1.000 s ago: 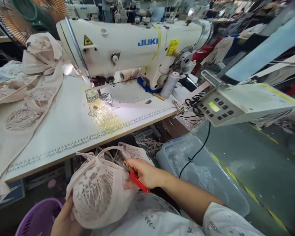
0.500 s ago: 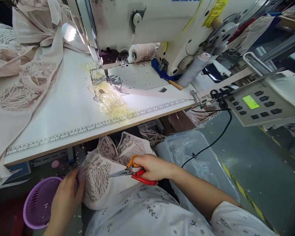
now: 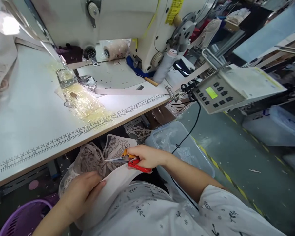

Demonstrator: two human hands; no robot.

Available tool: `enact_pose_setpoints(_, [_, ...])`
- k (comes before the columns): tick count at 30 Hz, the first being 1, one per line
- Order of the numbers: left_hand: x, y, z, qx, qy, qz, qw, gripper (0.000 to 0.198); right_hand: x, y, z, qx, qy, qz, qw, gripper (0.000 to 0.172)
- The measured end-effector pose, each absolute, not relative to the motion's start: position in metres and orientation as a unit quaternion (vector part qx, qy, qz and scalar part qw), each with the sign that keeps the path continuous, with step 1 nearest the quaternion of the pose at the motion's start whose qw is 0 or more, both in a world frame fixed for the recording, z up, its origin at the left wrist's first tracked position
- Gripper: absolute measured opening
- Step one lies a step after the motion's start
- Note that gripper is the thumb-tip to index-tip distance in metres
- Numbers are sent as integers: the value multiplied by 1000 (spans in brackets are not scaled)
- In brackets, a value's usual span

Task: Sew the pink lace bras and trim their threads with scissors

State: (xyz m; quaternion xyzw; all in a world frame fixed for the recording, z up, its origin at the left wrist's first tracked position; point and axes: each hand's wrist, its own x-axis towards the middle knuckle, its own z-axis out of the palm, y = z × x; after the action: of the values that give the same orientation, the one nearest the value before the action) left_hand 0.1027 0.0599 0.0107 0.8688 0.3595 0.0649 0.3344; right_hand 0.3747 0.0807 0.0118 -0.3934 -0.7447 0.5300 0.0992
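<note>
The left hand (image 3: pixel 85 191) lies back-up over a pale garment (image 3: pixel 120 177), its thumb and curled fingers grasping the fabric. The right hand (image 3: pixel 147 156) is closed round the handles of the scissors (image 3: pixel 139 166) — one handle orange, one red — with the blades pointing left, over the garment's middle between two lacy cups. The garment lies in the person's lap, just below the front edge of the white worktop (image 3: pixel 27 114), against a shirt (image 3: pixel 149 209) printed with dark sprigs. On the worktop, whose edge bears a printed ruler, stands a sewing machine (image 3: pixel 125 19), with a cone of thread (image 3: pixel 165 66) beside its base. A control box (image 3: pixel 212 93) with a lit green display is off to the right. Below are a clear plastic bin (image 3: pixel 201 157), right of the garment, and a purple basket (image 3: pixel 14 216) at lower left.
</note>
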Motion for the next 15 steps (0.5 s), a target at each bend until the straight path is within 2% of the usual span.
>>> enact_pose_setpoints(6, [93, 62, 12, 833, 397, -11, 385, 25, 368, 86, 9, -364, -760, 522, 128, 18])
enact_pose_setpoints(10, [125, 65, 25, 820, 417, 80, 384, 28, 362, 88, 20, -316, -786, 511, 144, 18])
enact_pose_setpoints(15, [156, 63, 32, 751, 425, 196, 466, 15, 367, 88, 31, -299, -797, 497, 169, 22])
